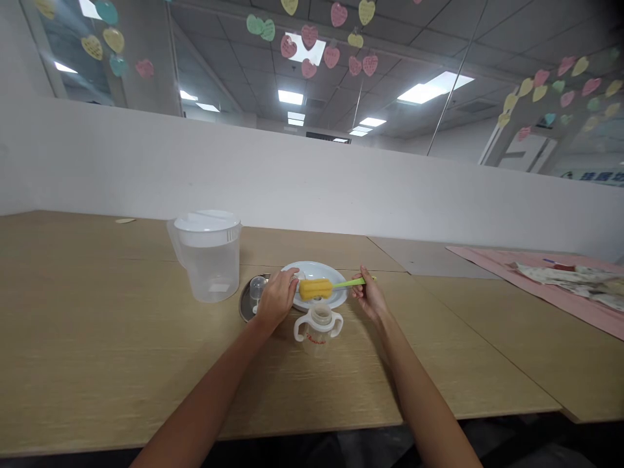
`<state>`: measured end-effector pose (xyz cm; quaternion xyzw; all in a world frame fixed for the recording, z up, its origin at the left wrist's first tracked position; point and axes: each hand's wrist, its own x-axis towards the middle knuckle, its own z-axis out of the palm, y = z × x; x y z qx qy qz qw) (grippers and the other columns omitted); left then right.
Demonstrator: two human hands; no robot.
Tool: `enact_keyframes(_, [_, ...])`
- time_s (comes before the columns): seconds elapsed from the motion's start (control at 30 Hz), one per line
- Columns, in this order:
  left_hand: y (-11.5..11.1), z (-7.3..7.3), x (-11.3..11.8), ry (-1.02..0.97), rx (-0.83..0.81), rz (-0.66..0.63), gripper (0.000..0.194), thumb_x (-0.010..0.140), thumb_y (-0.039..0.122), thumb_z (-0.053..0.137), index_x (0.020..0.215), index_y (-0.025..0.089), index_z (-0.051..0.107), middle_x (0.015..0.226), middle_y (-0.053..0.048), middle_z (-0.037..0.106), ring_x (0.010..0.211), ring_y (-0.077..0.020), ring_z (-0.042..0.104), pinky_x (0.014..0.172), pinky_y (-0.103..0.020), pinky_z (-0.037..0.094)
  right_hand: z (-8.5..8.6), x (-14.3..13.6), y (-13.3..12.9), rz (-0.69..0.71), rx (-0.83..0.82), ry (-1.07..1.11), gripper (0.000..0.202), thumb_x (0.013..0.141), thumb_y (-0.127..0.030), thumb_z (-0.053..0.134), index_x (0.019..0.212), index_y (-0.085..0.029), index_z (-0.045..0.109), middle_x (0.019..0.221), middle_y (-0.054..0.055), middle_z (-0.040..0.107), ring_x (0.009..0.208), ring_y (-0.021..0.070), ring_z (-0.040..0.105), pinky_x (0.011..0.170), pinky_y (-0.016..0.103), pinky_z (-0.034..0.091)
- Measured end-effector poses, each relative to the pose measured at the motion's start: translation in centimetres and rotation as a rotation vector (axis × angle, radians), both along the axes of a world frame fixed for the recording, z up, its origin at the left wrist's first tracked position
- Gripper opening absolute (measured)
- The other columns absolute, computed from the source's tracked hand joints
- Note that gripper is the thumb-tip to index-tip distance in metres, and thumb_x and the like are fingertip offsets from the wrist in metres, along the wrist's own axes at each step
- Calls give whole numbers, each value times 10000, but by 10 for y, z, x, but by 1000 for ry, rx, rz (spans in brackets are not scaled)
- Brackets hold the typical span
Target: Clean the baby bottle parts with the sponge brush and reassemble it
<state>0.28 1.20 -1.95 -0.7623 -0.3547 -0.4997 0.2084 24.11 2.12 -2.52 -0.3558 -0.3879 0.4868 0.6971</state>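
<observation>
My right hand [369, 296] is closed around the green handle of a bottle brush [316, 289]. Its yellow sponge head points left over a white plate [336, 271]. My left hand [275, 300] is at the plate's left side, fingers bent together around a small, clear or whitish piece near the sponge tip; its kind is unclear. In front of the plate stands an open, clear baby bottle [318, 333] with two white handles and red lettering. Left of my left hand, a clear cap [257, 286] rests on a round dark metal tray [244, 308], partly hidden by that hand.
A translucent lidded pitcher [212, 266] stands at the left behind the tray. On the far right, a pink cloth [524, 286] carries crumpled whitish material [565, 278]. A white wall [302, 182] with windows above bounds the table's back. The table's front edge is near my forearms.
</observation>
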Motion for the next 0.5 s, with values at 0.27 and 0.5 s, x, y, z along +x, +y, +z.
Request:
enact_keyframes(0.27, [-13, 5, 10, 86, 65, -279, 223, 908, 173, 407, 1078, 158, 550, 1049, -83, 659, 1011, -167, 600, 891, -326, 489, -6, -2, 6, -55, -42, -39, 436, 604, -569, 730, 614, -153, 602, 361, -76, 389, 318, 54, 356, 357, 189, 394])
enact_keyframes(0.5, [-16, 5, 10, 57, 24, -255, 192, 898, 181, 441, 972, 183, 618, 1012, -70, 643, 973, -155, 601, 869, -310, 501, -4, -2, 5, -92, -44, 104, 383, 661, -510, 723, 623, -155, 582, 382, -87, 396, 315, 35, 324, 368, 169, 428])
